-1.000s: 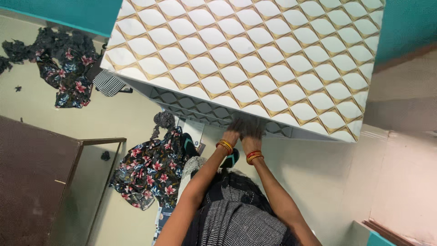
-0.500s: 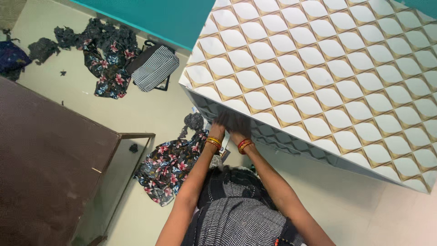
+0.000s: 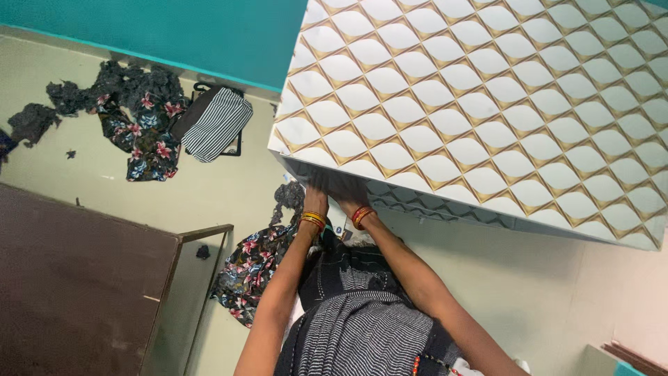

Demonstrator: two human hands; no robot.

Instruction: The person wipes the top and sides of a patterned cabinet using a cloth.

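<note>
overhead, the patterned panel [image 3: 473,111] tilts above the floor; left hand [image 3: 316,197] and right hand [image 3: 346,191] press side by side against its lower edge, fingers hidden, grip unclear; floral cloth [image 3: 254,268] lies beneath.

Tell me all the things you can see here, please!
Patterned cabinet: one, white leaf shapes with gold lines, upper right.
Brown table: one, dark brown, lower left.
Striped bag: one, black and white, on the floor by the teal wall.
Flowered cloth by the wall: one, dark with pink flowers, upper left floor.
Flowered cloth by the table: one, dark with pink flowers, floor beside the table.
Dark scraps: several, grey-black, far left floor.
Teal wall: one, top left.
Striped garment: one, black and grey, worn by the person.
Left hand: one, gold bangles, at the cabinet's lower edge.
Right hand: one, red and gold bangles, at the same edge.
</note>
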